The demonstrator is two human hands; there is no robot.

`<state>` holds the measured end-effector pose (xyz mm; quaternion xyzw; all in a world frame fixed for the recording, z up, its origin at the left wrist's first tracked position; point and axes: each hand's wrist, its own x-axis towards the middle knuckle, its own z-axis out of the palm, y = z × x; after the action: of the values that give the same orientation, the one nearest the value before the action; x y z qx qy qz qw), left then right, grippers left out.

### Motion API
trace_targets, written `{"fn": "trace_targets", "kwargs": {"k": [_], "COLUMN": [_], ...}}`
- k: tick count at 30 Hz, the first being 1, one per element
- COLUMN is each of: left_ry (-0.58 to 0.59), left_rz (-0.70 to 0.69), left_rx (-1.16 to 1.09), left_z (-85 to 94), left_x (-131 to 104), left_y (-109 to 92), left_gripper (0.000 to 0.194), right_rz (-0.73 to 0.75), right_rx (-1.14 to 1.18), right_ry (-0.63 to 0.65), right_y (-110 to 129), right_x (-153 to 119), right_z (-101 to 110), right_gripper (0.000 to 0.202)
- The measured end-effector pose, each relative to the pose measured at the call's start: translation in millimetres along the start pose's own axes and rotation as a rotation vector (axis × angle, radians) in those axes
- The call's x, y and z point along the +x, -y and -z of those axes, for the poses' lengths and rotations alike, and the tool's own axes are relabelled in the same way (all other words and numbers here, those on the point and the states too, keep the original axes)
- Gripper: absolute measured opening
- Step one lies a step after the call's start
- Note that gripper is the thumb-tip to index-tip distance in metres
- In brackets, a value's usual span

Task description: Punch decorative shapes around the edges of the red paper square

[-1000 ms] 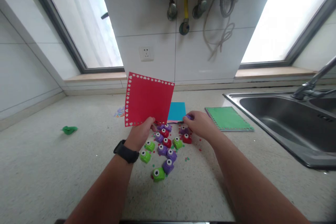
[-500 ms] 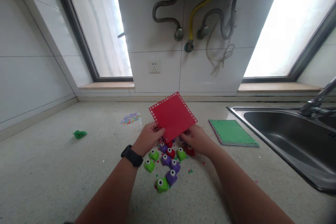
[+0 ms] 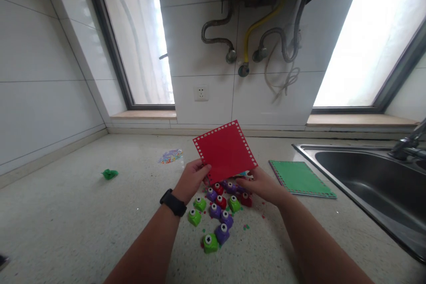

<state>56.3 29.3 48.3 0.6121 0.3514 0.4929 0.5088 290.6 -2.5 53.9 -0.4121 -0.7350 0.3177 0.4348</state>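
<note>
A square red sheet (image 3: 226, 153) with small shapes punched along its edges is tilted above the counter. My left hand (image 3: 193, 178) pinches its lower left edge, thumb on top. My right hand (image 3: 261, 183) is at the lower right edge, its fingers partly beneath the sheet; a bluish thing shows by the fingertips, too small to make out. Below the sheet lie several craft punches: green ones (image 3: 210, 243), purple ones (image 3: 222, 233) and red ones (image 3: 246, 199). Tiny coloured paper bits are scattered around them.
Green punched sheets (image 3: 301, 178) are stacked on the right, beside a steel sink (image 3: 372, 186). A crumpled green piece (image 3: 109, 174) lies far left. A patch of colourful bits (image 3: 171, 156) lies behind my left hand. Pipes hang on the wall above.
The camera view has tilted up slightly and shifted. The red sheet has turned a little, and my right hand has moved slightly away from its lower corner, showing the bluish thing.
</note>
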Motion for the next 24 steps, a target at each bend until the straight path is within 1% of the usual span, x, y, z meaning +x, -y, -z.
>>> {"fn": "trace_targets", "kwargs": {"k": [2, 3, 4, 5, 9, 15, 19, 24], "left_ry": [-0.012, -0.01, -0.005, 0.003, 0.037, 0.062, 0.091, 0.087], "left_rz": [-0.012, -0.017, -0.022, -0.027, -0.036, -0.03, -0.025, -0.02], "left_rx": [-0.006, -0.007, -0.008, -0.008, -0.013, -0.006, 0.025, 0.046], "left_z": [0.4, 0.6, 0.8, 1.0, 2.3, 1.2, -0.6, 0.1], "left_x": [0.2, 0.2, 0.1, -0.1, -0.8, -2.1, -3.5, -2.7], "left_y": [-0.4, -0.8, -1.2, -1.5, -0.7, -0.4, -1.7, 0.4], "left_gripper": [0.023, 0.023, 0.023, 0.023, 0.027, 0.034, 0.036, 0.036], "right_rz": [-0.067, -0.133, -0.202, -0.258, -0.246, -0.172, -0.146, -0.149], "right_rx": [0.194, 0.288, 0.361, 0.382, 0.37, 0.331, 0.283, 0.253], "right_ry": [0.018, -0.024, -0.112, -0.19, -0.29, -0.457, -0.501, -0.509], "right_y": [2.1, 1.2, -0.8, -3.4, -14.1, -21.5, -21.4, -18.9], "right_x": [-0.1, 0.1, 0.4, 1.0, 3.9, 6.1, 6.1, 5.1], "right_z": [0.6, -1.1, -3.7, -6.7, -14.6, -10.2, -8.5, -9.1], "right_gripper": [0.041, 0.038, 0.038, 0.044, 0.05, 0.05, 0.05, 0.052]}}
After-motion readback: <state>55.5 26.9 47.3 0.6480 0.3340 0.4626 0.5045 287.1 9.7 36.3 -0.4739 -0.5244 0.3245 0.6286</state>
